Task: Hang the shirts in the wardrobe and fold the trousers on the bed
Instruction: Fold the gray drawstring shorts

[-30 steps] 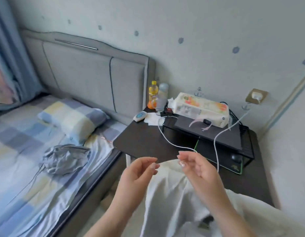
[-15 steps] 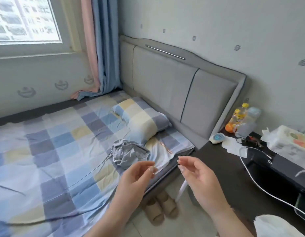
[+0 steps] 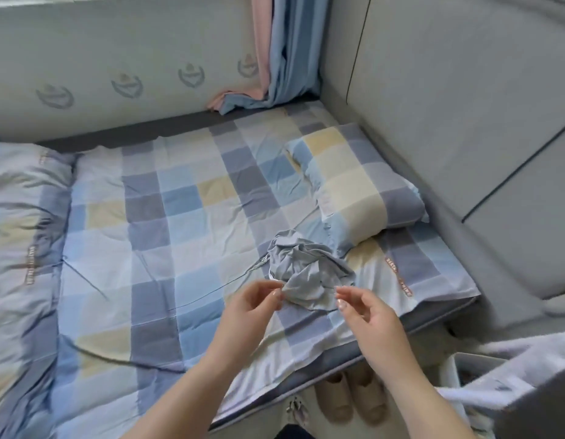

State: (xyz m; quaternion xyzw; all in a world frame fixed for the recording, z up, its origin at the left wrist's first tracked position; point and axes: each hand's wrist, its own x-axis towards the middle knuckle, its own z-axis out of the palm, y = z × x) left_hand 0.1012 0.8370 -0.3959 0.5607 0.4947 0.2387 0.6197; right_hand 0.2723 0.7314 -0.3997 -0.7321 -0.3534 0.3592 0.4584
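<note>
A crumpled grey garment (image 3: 309, 270) lies on the checked bed (image 3: 186, 223), just in front of the pillow. My left hand (image 3: 249, 307) hovers at its near left edge, fingertips close to the cloth, fingers loosely curved and holding nothing. My right hand (image 3: 368, 315) hangs at the garment's near right edge, fingers relaxed and spread, also empty. A thin grey drawstring trails left from the garment across the sheet.
A checked pillow (image 3: 354, 188) lies against the grey headboard (image 3: 465, 106). A rolled duvet (image 3: 21, 232) sits at the left. Slippers (image 3: 351, 400) stand on the floor under the bed edge. White cloth (image 3: 528, 359) drapes over something at the lower right.
My view has swung left from the bedside table to the bed. Both hands have moved forward over the mattress to the grey garment.
</note>
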